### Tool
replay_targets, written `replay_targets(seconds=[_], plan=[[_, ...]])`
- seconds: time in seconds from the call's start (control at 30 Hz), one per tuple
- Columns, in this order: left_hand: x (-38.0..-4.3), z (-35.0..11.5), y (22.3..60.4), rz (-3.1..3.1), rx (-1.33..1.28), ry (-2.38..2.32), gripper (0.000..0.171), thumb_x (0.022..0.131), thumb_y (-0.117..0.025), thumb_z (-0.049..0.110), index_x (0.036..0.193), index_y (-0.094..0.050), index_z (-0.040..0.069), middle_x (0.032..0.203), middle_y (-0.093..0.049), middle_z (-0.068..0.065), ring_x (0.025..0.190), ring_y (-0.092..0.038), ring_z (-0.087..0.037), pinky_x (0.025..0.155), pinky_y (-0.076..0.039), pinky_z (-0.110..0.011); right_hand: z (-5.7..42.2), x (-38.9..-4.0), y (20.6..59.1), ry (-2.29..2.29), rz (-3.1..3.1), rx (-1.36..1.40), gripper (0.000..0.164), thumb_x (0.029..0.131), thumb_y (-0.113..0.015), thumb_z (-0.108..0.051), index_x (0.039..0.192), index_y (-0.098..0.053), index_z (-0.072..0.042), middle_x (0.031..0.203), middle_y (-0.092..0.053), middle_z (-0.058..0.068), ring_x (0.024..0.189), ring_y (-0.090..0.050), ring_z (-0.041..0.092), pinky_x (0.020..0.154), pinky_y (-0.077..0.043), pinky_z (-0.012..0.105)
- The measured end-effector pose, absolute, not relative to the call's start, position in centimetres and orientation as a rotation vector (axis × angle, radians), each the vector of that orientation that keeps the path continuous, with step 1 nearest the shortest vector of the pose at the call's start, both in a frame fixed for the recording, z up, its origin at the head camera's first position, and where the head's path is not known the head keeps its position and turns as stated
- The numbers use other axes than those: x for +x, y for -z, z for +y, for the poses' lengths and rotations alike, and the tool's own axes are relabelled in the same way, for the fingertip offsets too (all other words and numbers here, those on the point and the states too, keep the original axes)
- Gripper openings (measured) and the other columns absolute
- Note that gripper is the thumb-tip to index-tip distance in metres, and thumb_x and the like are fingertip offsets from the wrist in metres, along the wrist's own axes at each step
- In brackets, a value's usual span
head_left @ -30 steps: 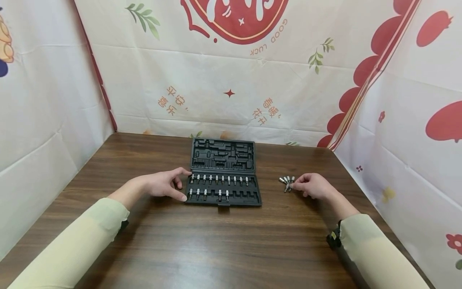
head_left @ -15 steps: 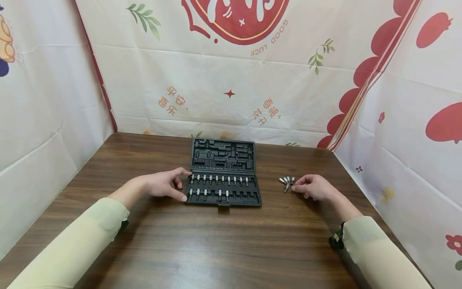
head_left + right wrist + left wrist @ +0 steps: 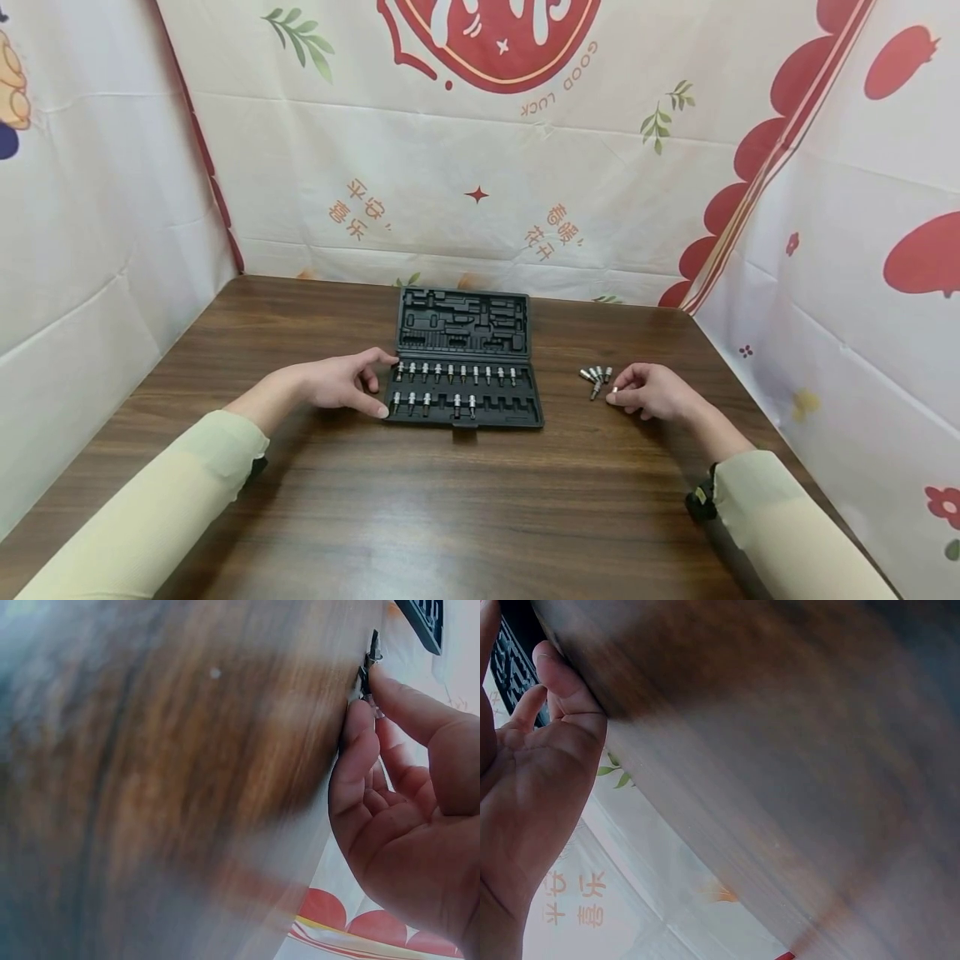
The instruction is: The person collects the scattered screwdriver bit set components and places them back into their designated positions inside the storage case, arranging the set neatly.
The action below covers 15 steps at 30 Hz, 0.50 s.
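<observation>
A black bit socket case [image 3: 465,423] lies unfolded on the table. Its near half holds two rows of silver bit sockets, and several slots at the right of the front row are bare. My left hand [image 3: 345,383] holds the case's left side, thumb at the front corner and index finger near the hinge. To the right, my right hand [image 3: 651,392] pinches a small bit socket [image 3: 615,389] between thumb and fingers, mostly hidden by them. Just left of those fingertips lies a small cluster of bit sockets [image 3: 597,377].
The brown wooden table [image 3: 450,508] extends around the case and toward me. Printed white cloth [image 3: 450,142] hangs behind it and on both sides. The moulded lid [image 3: 465,321] of the case lies folded back toward the cloth.
My right hand has drawn slightly right, away from the cluster, with one bit socket in its fingertips. The left hand and the case have stayed in place.
</observation>
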<state>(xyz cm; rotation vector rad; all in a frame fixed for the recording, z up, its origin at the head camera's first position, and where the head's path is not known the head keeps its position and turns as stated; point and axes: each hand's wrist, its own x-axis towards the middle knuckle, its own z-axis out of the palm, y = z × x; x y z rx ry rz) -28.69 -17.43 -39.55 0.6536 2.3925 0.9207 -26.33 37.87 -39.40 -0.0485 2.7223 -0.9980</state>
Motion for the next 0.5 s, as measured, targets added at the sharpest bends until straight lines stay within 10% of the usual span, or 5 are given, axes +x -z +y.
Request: replay_targets(seconds=[0.5], plan=[[-28.62, -17.36, 39.41, 2.383, 0.65, -0.919, 0.091, 0.095, -0.088, 0.036, 0.166, -0.037, 0.011, 0.118, -0.058, -0.011, 0.091, -0.058, -0.02, 0.085, -0.048, -0.036, 38.0, -26.28, 39.36, 1.064, 2.699, -0.161, 0.031, 0.099, -0.083, -0.021, 0.113, -0.063, -0.003, 0.092, -0.068, 0.003, 0.08, -0.067, 0.018, 0.062, -0.05, 0.03]])
